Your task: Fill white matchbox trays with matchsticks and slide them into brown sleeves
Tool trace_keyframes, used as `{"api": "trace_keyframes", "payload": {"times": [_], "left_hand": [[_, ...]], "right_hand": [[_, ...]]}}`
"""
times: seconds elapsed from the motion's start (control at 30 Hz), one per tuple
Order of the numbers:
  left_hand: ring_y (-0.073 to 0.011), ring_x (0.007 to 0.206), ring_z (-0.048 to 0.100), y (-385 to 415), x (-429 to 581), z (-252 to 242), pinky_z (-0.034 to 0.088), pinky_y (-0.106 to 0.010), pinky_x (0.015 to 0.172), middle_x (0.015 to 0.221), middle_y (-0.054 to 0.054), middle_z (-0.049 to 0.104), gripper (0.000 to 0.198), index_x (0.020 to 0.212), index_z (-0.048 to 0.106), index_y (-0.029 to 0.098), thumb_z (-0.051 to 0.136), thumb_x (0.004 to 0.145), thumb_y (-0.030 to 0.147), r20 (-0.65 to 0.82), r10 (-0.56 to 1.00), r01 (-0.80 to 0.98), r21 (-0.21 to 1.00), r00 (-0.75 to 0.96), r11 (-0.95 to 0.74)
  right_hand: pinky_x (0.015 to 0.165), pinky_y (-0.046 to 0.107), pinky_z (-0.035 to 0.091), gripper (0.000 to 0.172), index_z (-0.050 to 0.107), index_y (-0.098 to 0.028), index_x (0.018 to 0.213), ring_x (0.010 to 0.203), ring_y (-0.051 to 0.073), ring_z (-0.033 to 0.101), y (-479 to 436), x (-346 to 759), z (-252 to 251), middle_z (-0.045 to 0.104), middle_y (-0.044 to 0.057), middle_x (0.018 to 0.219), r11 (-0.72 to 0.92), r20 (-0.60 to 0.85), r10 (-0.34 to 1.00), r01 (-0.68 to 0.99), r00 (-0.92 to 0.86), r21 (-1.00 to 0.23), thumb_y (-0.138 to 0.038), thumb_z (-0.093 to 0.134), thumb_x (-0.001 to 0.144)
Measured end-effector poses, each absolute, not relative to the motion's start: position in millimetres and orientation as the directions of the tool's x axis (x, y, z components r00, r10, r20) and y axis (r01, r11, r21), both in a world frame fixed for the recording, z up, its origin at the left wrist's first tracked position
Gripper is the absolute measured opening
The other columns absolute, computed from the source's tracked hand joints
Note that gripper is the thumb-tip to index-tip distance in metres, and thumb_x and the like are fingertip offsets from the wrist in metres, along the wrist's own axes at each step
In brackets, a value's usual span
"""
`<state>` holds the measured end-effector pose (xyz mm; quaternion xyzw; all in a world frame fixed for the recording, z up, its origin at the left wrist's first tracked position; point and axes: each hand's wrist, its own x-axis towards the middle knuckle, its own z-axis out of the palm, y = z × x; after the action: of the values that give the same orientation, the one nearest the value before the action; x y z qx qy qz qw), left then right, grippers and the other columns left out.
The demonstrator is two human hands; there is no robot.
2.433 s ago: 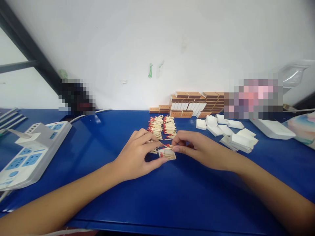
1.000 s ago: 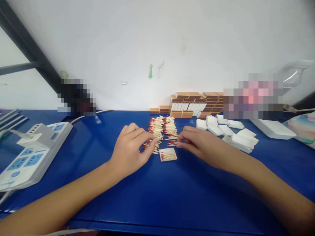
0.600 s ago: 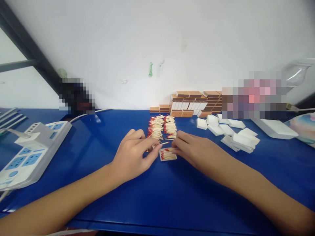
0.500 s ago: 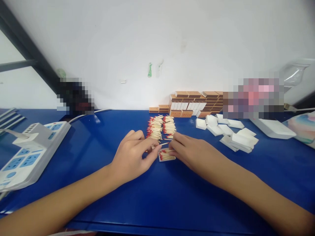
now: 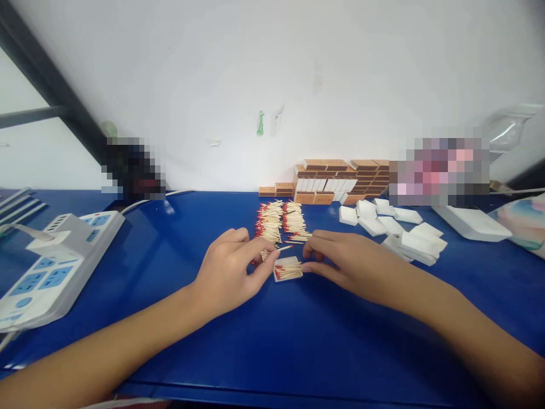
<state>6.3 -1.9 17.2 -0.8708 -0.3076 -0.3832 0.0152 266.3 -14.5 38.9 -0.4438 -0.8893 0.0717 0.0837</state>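
Pinched between the thumb and forefinger of my left hand (image 5: 236,264) is a single match (image 5: 285,247), its red head pointing right. Just below it lies a small white matchbox tray (image 5: 295,261), part filled with red-headed matches (image 5: 287,271) lying lengthwise. My right hand (image 5: 334,258) is at the tray's right end, thumb and fingers apart with nothing visible between them; the thumb tip is at the tray edge, and I cannot tell whether it touches. Behind the hands lie two heaps of loose matches, a left heap (image 5: 268,221) and a right heap (image 5: 293,218).
Brown matchboxes (image 5: 317,197) are stacked against the wall at the back. Several white trays (image 5: 389,224) lie scattered to the right, beside a larger white box (image 5: 472,222). A white power strip (image 5: 55,272) with a plugged-in adapter sits on the blue table (image 5: 272,352) at left.
My right hand has shifted right and its fingers have opened away from the tray, showing more of it. My left hand stays nearly still, holding the match.
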Motion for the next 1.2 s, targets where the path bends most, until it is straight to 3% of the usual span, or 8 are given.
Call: {"api": "trace_keyframes", "payload": {"times": [0.3,0.57,0.83,1.2], "left_hand": [[-0.0166,0.069,0.053,1,6,14,0.045,-0.033,0.068,0.07,0.001,0.07,0.008,0.096,0.074,0.018,0.067,0.098,0.021,0.665,0.502,0.49,0.228,0.553,-0.841],[-0.0172,0.073,0.054,0,7,16,0.046,-0.034,0.072,0.076,0.0,0.073,0.009,0.096,0.075,0.02,0.066,0.099,0.021,0.652,0.518,0.486,0.252,0.554,-0.837],[-0.0158,0.066,0.057,-1,6,15,0.043,-0.034,0.069,0.067,0.001,0.069,0.012,0.096,0.074,0.019,0.063,0.1,0.023,0.634,0.533,0.533,0.217,0.56,-0.818],[-0.0161,0.068,0.058,-1,6,13,0.038,-0.035,0.069,0.068,0.001,0.07,0.016,0.093,0.073,0.018,0.061,0.102,0.024,0.582,0.532,0.539,0.181,0.615,-0.822]], "right_hand": [[0.068,0.031,0.048,0.013,0.066,-0.019,0.094,0.081,0.02,0.068,-18,257,43,0.069,0.007,0.1,0.565,-0.033,0.818,0.814,-0.574,-0.137,-0.025,0.06,0.104],[0.067,0.03,0.047,0.015,0.063,-0.019,0.09,0.08,0.019,0.066,-20,254,39,0.069,0.006,0.096,0.6,0.029,0.793,0.774,-0.608,-0.203,-0.02,0.057,0.104],[0.066,0.029,0.049,0.009,0.063,-0.02,0.096,0.078,0.018,0.065,-21,254,36,0.068,0.004,0.095,0.637,0.159,0.77,0.734,-0.618,-0.235,-0.016,0.058,0.101],[0.071,0.031,0.053,0.014,0.068,-0.018,0.099,0.08,0.019,0.068,-20,251,30,0.066,0.006,0.099,0.642,0.137,0.765,0.724,-0.63,-0.253,-0.014,0.055,0.103]]}}
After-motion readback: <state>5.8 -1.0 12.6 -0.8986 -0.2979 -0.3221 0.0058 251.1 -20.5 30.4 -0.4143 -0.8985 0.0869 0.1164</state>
